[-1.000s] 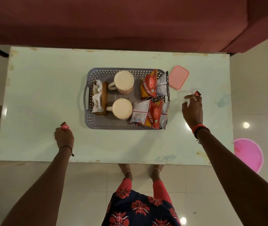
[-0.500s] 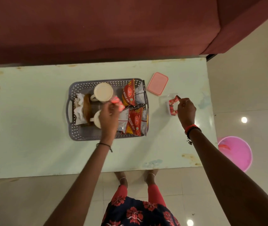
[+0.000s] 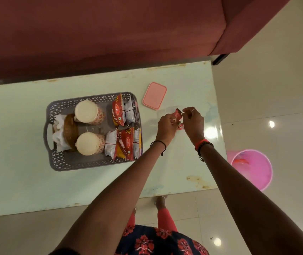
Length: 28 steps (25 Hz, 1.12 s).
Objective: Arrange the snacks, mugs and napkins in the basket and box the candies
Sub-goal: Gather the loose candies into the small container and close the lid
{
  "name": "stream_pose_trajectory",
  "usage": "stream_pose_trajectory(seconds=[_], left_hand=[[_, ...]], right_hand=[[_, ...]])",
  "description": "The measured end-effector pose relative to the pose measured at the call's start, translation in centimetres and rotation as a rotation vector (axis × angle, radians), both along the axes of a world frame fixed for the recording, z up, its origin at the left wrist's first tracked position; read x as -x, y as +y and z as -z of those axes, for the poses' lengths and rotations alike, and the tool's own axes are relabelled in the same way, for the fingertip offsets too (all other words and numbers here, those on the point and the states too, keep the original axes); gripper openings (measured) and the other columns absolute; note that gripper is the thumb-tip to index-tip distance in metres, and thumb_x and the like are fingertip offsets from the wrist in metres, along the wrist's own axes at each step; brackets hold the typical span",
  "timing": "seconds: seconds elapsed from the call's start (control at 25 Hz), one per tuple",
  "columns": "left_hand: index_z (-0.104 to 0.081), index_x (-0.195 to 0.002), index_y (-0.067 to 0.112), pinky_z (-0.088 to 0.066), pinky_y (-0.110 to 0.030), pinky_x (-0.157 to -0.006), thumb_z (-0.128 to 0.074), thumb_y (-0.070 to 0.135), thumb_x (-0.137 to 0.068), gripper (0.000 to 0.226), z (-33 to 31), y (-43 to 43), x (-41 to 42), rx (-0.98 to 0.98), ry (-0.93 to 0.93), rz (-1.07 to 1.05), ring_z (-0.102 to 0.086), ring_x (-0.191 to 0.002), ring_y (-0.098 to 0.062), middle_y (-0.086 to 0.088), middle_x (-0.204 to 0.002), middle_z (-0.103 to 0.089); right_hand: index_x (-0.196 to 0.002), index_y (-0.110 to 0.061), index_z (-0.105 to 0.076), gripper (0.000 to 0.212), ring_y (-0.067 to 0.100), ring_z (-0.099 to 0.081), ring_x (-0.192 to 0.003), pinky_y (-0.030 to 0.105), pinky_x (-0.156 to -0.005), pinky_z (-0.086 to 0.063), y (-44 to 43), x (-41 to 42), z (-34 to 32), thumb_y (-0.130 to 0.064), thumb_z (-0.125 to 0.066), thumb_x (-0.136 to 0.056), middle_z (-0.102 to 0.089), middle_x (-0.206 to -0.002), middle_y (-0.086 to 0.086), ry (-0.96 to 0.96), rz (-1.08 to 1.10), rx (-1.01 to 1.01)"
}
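Note:
A grey perforated basket (image 3: 58,162) sits mid-table and holds two cream mugs (image 3: 88,112) (image 3: 89,143), white napkins (image 3: 59,124) in a wooden holder, and red snack packets (image 3: 124,142). To its right my left hand (image 3: 167,125) and my right hand (image 3: 193,122) meet over a clear candy box (image 3: 165,112), which they mostly hide. Both pinch red-wrapped candies (image 3: 176,115); another red candy (image 3: 181,126) shows between the hands. The box's pink lid (image 3: 154,95) lies just behind it.
The pale green table (image 3: 18,181) ends close to the right of my hands. A maroon sofa (image 3: 110,34) runs along its far side. A pink tub (image 3: 252,169) stands on the tiled floor at the right.
My left hand carried a red candy from the table's left, across the basket, to the clear box, joining my right hand. The camera swung left to right.

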<state>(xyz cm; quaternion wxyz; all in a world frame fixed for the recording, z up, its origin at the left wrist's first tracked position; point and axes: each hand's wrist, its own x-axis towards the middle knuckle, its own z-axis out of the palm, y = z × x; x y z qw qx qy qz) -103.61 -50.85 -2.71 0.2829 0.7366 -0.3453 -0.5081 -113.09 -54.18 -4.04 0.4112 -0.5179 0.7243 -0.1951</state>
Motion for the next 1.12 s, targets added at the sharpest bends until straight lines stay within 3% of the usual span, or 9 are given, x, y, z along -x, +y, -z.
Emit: stream_pose_trajectory(seconds=[0.12,0.2,0.28,0.44,0.52,0.68,0.84,1.0,1.12], left_hand=[[-0.062,-0.104,-0.005,-0.057,-0.034,-0.08,-0.057,0.012,-0.092,0.021,0.5,-0.9,-0.8,0.038,-0.001,-0.028,-0.067,-0.089,-0.029,-0.022,-0.105,-0.068],[-0.061,-0.104,-0.004,-0.052,-0.037,-0.089,-0.05,0.007,-0.094,0.019,0.9,-2.1,-2.4,0.118,-0.145,-0.038,-0.063,-0.099,-0.033,-0.021,-0.11,-0.064],[-0.055,-0.115,-0.002,-0.046,-0.032,-0.094,-0.048,0.007,-0.095,0.023,1.5,-4.0,-4.3,0.128,-0.33,-0.003,-0.057,-0.111,-0.032,-0.02,-0.122,-0.054],[-0.033,-0.138,0.0,-0.036,-0.041,-0.106,-0.055,0.025,-0.093,0.057,3.5,-7.6,-6.7,-0.111,-0.587,0.167,-0.039,-0.13,-0.036,-0.021,-0.142,-0.032],[-0.027,-0.14,-0.003,-0.034,-0.045,-0.108,-0.058,0.035,-0.09,0.07,4.4,-8.4,-6.8,-0.216,-0.653,0.257,-0.035,-0.133,-0.037,-0.021,-0.145,-0.029],[-0.033,-0.135,-0.003,-0.039,-0.049,-0.101,-0.065,0.045,-0.082,0.079,5.6,-9.2,-6.1,-0.267,-0.794,0.34,-0.038,-0.127,-0.036,-0.019,-0.14,-0.034],[-0.038,-0.129,-0.002,-0.041,-0.048,-0.099,-0.078,0.032,-0.074,0.076,5.9,-10.8,-6.7,-0.252,-0.627,0.245,-0.043,-0.126,-0.037,-0.021,-0.135,-0.042],[-0.059,-0.112,0.001,-0.045,-0.038,-0.09,-0.07,0.015,-0.081,0.036,5.3,-11.7,-7.5,-0.017,-0.449,0.102,-0.055,-0.114,-0.033,-0.018,-0.121,-0.059],[-0.069,-0.095,0.006,-0.038,-0.024,-0.091,-0.072,0.013,-0.079,0.018,3.6,-11.8,-7.4,0.218,-0.424,0.077,-0.056,-0.112,-0.025,-0.012,-0.115,-0.062]], right_hand=[[-0.104,-0.004,-0.064,0.024,0.008,-0.053,-0.068,-0.005,-0.054,-0.035,-0.8,0.7,0.6,-0.003,-0.042,-0.092,-0.063,-0.092,0.0,0.013,0.002,0.007],[-0.104,-0.003,-0.063,0.025,0.002,-0.051,-0.061,-0.003,-0.052,-0.035,-1.2,1.2,0.9,-0.004,-0.041,-0.093,-0.065,-0.098,0.003,0.013,0.017,0.014],[-0.107,-0.005,-0.062,0.026,0.003,-0.056,-0.069,-0.003,-0.057,-0.037,-1.8,1.4,1.2,-0.005,-0.04,-0.093,-0.066,-0.106,0.005,0.015,0.013,0.013],[-0.108,-0.005,-0.062,0.027,0.02,-0.061,-0.099,0.018,-0.079,-0.042,-3.1,1.3,1.8,-0.003,-0.041,-0.092,-0.066,-0.114,0.009,-0.016,-0.018,0.012],[-0.109,-0.005,-0.062,0.027,0.016,-0.06,-0.097,0.018,-0.079,-0.041,-3.5,1.1,1.8,-0.003,-0.041,-0.093,-0.065,-0.114,0.009,-0.039,-0.033,0.015],[-0.11,-0.006,-0.062,0.027,0.016,-0.059,-0.096,0.017,-0.078,-0.04,-4.2,1.2,1.9,-0.004,-0.04,-0.094,-0.065,-0.115,0.008,-0.065,-0.056,0.026],[-0.11,-0.006,-0.061,0.027,0.016,-0.059,-0.096,0.017,-0.078,-0.041,-4.7,2.2,1.9,-0.004,-0.041,-0.094,-0.064,-0.116,0.007,-0.054,-0.057,0.025],[-0.11,-0.006,-0.061,0.026,0.013,-0.057,-0.08,0.008,-0.064,-0.044,-5.2,3.2,1.0,-0.005,-0.041,-0.093,-0.064,-0.101,0.005,-0.104,0.057,-0.024],[-0.108,-0.001,-0.061,0.024,0.016,-0.058,-0.066,0.017,-0.063,-0.054,-5.9,3.5,0.2,-0.008,-0.044,-0.093,-0.063,-0.09,0.006,-0.289,0.231,-0.177]])
